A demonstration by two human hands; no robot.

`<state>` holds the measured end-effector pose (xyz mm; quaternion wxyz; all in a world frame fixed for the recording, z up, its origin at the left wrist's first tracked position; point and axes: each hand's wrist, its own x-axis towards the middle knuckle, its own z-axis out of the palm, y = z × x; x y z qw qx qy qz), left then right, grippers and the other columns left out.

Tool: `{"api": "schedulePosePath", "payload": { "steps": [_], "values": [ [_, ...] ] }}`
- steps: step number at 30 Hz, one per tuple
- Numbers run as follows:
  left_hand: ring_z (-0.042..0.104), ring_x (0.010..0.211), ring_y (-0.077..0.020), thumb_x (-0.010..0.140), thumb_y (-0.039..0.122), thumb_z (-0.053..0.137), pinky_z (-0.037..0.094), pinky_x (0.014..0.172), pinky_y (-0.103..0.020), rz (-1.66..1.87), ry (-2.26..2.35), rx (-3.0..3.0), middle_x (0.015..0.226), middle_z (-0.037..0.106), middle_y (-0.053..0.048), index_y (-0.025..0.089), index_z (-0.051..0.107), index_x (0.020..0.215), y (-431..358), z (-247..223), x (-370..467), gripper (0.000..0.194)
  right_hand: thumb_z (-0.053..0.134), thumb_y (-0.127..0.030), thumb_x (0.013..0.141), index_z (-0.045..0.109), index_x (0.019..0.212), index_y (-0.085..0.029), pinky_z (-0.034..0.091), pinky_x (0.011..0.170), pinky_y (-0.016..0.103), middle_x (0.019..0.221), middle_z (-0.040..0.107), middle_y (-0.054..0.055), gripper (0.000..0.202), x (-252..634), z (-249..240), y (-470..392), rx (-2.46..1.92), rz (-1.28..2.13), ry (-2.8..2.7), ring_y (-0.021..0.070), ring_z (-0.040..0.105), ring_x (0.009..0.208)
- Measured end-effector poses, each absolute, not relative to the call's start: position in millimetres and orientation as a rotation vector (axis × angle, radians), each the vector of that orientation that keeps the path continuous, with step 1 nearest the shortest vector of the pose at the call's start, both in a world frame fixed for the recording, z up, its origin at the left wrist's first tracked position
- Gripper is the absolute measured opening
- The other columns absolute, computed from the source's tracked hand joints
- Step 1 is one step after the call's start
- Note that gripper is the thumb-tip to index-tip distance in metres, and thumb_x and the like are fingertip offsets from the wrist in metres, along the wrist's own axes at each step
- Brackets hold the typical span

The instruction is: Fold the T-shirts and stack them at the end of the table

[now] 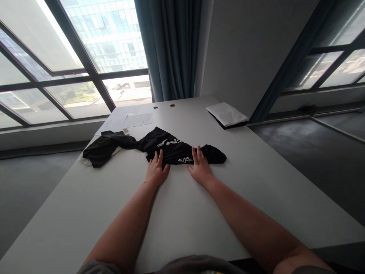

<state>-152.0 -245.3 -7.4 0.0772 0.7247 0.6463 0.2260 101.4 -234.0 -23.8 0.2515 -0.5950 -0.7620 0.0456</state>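
A black garment with white printed lettering (168, 139) lies partly folded and rumpled across the white table (182, 213). My left hand (156, 169) rests at its near edge, fingers spread and fingertips on the cloth. To the right, my right hand (200, 167) lies on the same near edge, its fingers also apart over the fabric. Neither hand grips the cloth. A second bunched dark cloth (101, 148), with a bit of white at its lower left, lies left of the garment and touches or overlaps its left end; I cannot tell which.
Printed sheets of paper (138, 120) lie at the table's back left. A flat white folded item with a black underside (228, 114) sits at the back right. Two round cable holes are near the far edge. Beyond stand windows, a blue curtain (171, 49) and a pillar.
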Motion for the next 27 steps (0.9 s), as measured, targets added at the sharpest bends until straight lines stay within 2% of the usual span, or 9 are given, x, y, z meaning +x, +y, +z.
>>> {"api": "schedulePosePath", "payload": {
  "steps": [2,6,9,12,14,17,23,25,27],
  "values": [
    [0.028,0.156,-0.0326,0.098,0.042,0.056,0.027,0.124,-0.055,0.746,1.938,2.155,0.169,0.027,-0.019,0.02,0.005,0.168,-245,-9,-152,0.089,0.061,-0.028,0.093,-0.024,0.162,-0.033,0.032,0.119,0.059,0.172,-0.019,0.01,0.11,100,-28,-234,-1.629,0.136,-2.075,0.041,0.017,0.156],
    [0.031,0.155,-0.0297,0.099,0.039,0.054,0.031,0.123,-0.053,0.843,1.881,2.167,0.168,0.031,-0.015,0.022,-0.002,0.168,-246,-8,-156,0.091,0.062,-0.025,0.091,-0.031,0.16,-0.029,0.032,0.119,0.06,0.173,-0.016,0.013,0.115,97,-24,-237,-1.612,0.118,-2.052,0.0413,0.014,0.157],
    [0.028,0.156,-0.0301,0.098,0.039,0.055,0.034,0.122,-0.05,0.902,1.882,2.182,0.171,0.024,-0.016,0.02,0.003,0.168,-247,-5,-157,0.09,0.059,-0.024,0.093,-0.036,0.157,-0.023,0.03,0.12,0.062,0.173,-0.015,0.014,0.115,98,-11,-242,-1.577,0.022,-1.982,0.0415,0.007,0.158],
    [0.024,0.157,-0.0307,0.098,0.039,0.053,0.028,0.125,-0.05,0.921,1.949,2.261,0.173,0.019,-0.013,0.021,0.013,0.167,-249,-2,-153,0.082,0.054,-0.024,0.095,-0.037,0.156,-0.018,0.028,0.122,0.061,0.173,-0.015,0.015,0.11,97,-5,-244,-1.558,-0.064,-1.924,0.0403,0.002,0.159],
    [0.025,0.157,-0.0304,0.1,0.038,0.049,0.022,0.127,-0.051,0.883,2.025,2.264,0.172,0.022,-0.012,0.022,0.015,0.167,-249,-1,-150,0.077,0.054,-0.027,0.095,-0.038,0.156,-0.018,0.028,0.121,0.062,0.173,-0.013,0.015,0.11,96,-8,-243,-1.608,-0.034,-1.932,0.0405,0.002,0.159],
    [0.028,0.155,-0.0338,0.102,0.043,0.047,0.023,0.126,-0.055,0.762,2.145,2.122,0.168,0.03,-0.017,0.018,0.014,0.167,-247,-2,-149,0.078,0.054,-0.037,0.098,-0.038,0.156,-0.02,0.026,0.12,0.066,0.173,-0.006,0.016,0.11,93,-20,-239,-1.739,0.074,-1.973,0.0415,0.002,0.158],
    [0.022,0.156,-0.0427,0.098,0.053,0.054,0.025,0.121,-0.061,0.725,2.297,1.981,0.17,0.021,-0.023,0.02,0.017,0.167,-245,-7,-153,0.086,0.042,-0.053,0.103,-0.021,0.164,-0.024,0.021,0.119,0.069,0.174,-0.008,0.013,0.092,96,-28,-237,-1.812,0.109,-1.993,0.0398,0.001,0.159],
    [0.026,0.154,-0.0437,0.097,0.056,0.054,0.025,0.121,-0.061,0.688,2.326,1.929,0.168,0.024,-0.025,0.018,0.021,0.166,-244,-8,-153,0.086,0.044,-0.054,0.102,-0.01,0.167,-0.024,0.018,0.12,0.069,0.174,-0.004,0.013,0.09,98,-26,-237,-1.854,0.147,-2.048,0.0398,0.002,0.158],
    [0.03,0.153,-0.0433,0.097,0.057,0.052,0.024,0.121,-0.061,0.633,2.326,1.897,0.165,0.031,-0.027,0.015,0.031,0.163,-243,-9,-153,0.081,0.048,-0.054,0.1,0.003,0.168,-0.025,0.014,0.12,0.069,0.174,0.004,0.014,0.087,100,-24,-237,-1.892,0.197,-2.143,0.0401,0.005,0.158]
  ]
}}
